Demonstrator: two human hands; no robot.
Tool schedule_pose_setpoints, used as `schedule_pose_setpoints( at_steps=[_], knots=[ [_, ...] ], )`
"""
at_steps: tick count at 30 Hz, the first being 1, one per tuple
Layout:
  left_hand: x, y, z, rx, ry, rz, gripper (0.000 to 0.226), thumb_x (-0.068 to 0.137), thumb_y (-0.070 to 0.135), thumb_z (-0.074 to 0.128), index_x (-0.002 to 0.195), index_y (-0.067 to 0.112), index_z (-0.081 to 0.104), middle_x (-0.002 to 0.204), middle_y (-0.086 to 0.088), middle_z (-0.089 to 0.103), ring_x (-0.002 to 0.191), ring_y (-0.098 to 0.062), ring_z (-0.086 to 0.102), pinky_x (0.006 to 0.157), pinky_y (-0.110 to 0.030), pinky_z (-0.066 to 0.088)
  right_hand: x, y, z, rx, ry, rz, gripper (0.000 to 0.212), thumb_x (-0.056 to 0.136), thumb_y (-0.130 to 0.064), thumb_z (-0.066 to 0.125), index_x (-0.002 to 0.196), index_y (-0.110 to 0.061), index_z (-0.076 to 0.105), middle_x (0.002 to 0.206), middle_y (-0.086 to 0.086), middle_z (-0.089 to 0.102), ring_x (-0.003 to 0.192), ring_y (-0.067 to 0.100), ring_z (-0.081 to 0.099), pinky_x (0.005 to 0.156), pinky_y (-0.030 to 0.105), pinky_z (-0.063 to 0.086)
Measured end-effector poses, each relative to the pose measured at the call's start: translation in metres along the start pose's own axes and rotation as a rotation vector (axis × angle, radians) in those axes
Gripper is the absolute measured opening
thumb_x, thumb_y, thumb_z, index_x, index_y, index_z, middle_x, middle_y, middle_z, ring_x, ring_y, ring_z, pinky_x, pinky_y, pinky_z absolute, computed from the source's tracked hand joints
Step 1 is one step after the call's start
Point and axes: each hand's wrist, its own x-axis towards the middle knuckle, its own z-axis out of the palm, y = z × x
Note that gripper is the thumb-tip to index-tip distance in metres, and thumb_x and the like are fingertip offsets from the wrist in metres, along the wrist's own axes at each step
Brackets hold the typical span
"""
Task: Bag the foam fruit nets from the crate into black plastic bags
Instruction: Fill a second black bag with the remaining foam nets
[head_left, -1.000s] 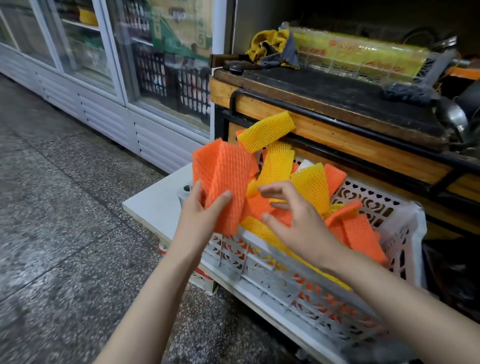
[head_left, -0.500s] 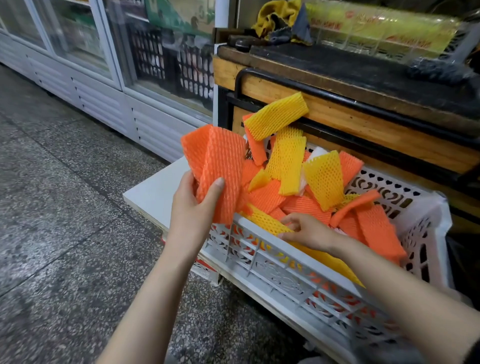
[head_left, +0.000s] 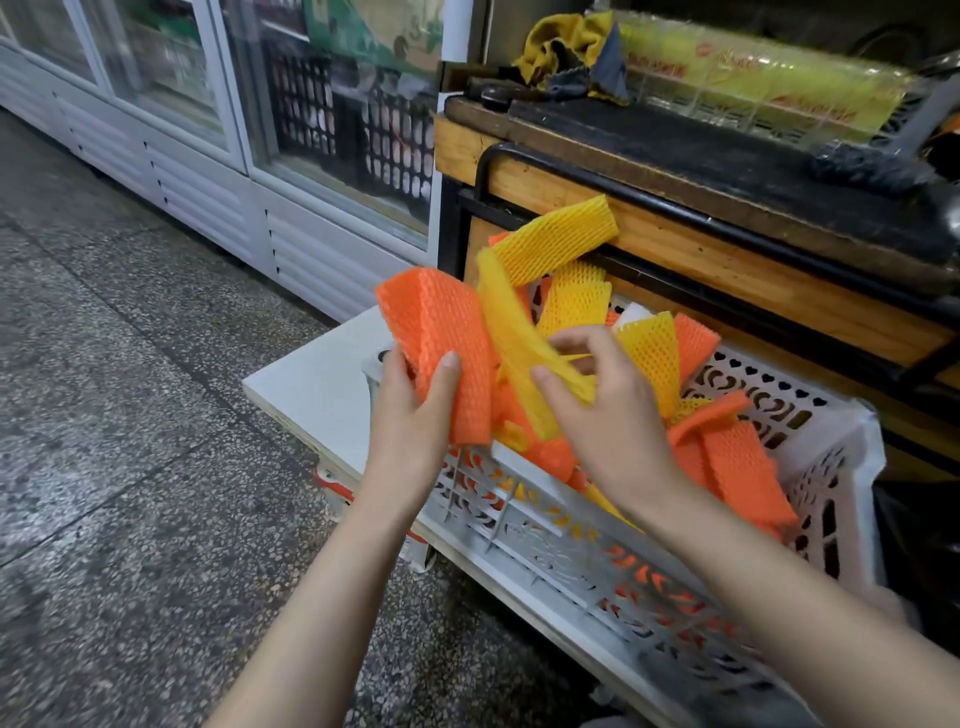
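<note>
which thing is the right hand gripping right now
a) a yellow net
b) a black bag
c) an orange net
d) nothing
a: the right hand pinches a yellow net between thumb and fingers above the crate, while the left hand holds the orange nets; no black bag is in view.

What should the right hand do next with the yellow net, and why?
Probably lay the yellow net against the orange nets that the left hand holds above the crate. The right hand pinches it beside that stack, and no bag is in view.
</note>
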Motion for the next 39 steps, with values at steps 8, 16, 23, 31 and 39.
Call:
schedule_pose_setpoints(
  at_steps=[8,16,23,31,39],
  knots=[
    [0.003,0.008,-0.011,-0.23,0.007,-0.006,0.025,0.086,0.015,0.063,0.108,0.012,0.051,0.091,0.005,0.061,0.077,0.002,0.061,0.071,-0.021,0.052,-0.001,-0.02,0.012,0.223,-0.444,-0.063,0.033,0.091,-0.025,0.059,0.121,-0.033,0.051,0.127,-0.02,0.053,0.119,-0.007,0.046,0.103,0.012,0.034],
    [0.01,0.007,-0.024,-0.064,0.161,0.132,0.022,0.089,0.016,0.06,0.09,0.033,0.046,0.09,0.017,0.057,0.084,0.002,0.055,0.075,-0.016,0.046,0.021,0.029,0.021,0.063,-0.326,0.379,0.04,0.096,-0.03,0.049,0.132,-0.013,0.045,0.134,0.001,0.049,0.121,0.014,0.048,0.094,0.025,0.038],
    [0.015,0.003,-0.027,-0.048,0.17,0.131,0.023,0.088,0.016,0.061,0.089,0.033,0.045,0.091,0.015,0.057,0.086,-0.002,0.056,0.081,-0.027,0.049,0.026,0.037,0.043,0.129,-0.515,0.765,0.068,0.089,-0.051,0.052,0.139,-0.008,0.039,0.14,0.005,0.042,0.11,0.021,0.05,0.086,0.032,0.046],
    [0.015,0.002,-0.025,-0.045,0.163,0.136,0.019,0.089,0.017,0.06,0.1,0.024,0.047,0.093,0.014,0.056,0.087,-0.001,0.055,0.08,-0.023,0.047,0.034,0.033,0.039,0.32,-0.362,0.841,0.079,0.079,-0.015,0.074,0.143,-0.001,0.03,0.139,0.015,0.045,0.105,0.022,0.055,0.095,0.037,0.049],
    [0.007,0.001,0.0,-0.01,0.082,0.12,0.024,0.086,0.02,0.064,0.104,0.019,0.048,0.093,0.01,0.058,0.089,-0.011,0.058,0.082,-0.034,0.048,0.026,0.029,-0.026,0.154,-0.016,0.559,0.064,0.081,-0.017,0.072,0.136,-0.01,0.04,0.127,0.006,0.049,0.108,0.019,0.051,0.095,0.036,0.043]
  ],
)
